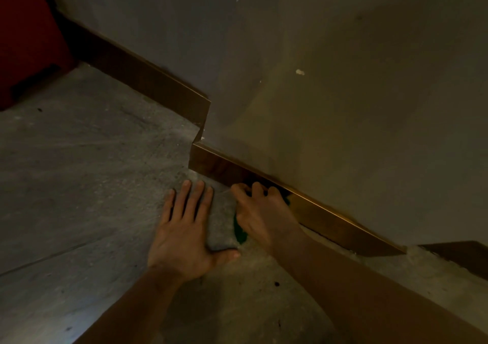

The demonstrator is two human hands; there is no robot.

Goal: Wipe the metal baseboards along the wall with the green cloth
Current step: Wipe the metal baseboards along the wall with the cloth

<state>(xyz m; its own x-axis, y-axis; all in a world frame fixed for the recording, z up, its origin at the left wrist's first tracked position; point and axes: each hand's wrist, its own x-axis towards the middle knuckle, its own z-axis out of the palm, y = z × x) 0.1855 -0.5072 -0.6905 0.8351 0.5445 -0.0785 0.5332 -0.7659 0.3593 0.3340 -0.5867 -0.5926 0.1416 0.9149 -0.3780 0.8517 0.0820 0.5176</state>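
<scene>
With our right hand [261, 211] clenched on the green cloth [239, 231] against the baseboard [330, 219] and our left hand [184, 232] flat and released on the floor [79, 185], we risk, as far as this gloom shows, snagging cloth on its sharp corner.

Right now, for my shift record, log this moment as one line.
step: wiping | right hand: presses green cloth on baseboard | left hand: flat on floor
</scene>
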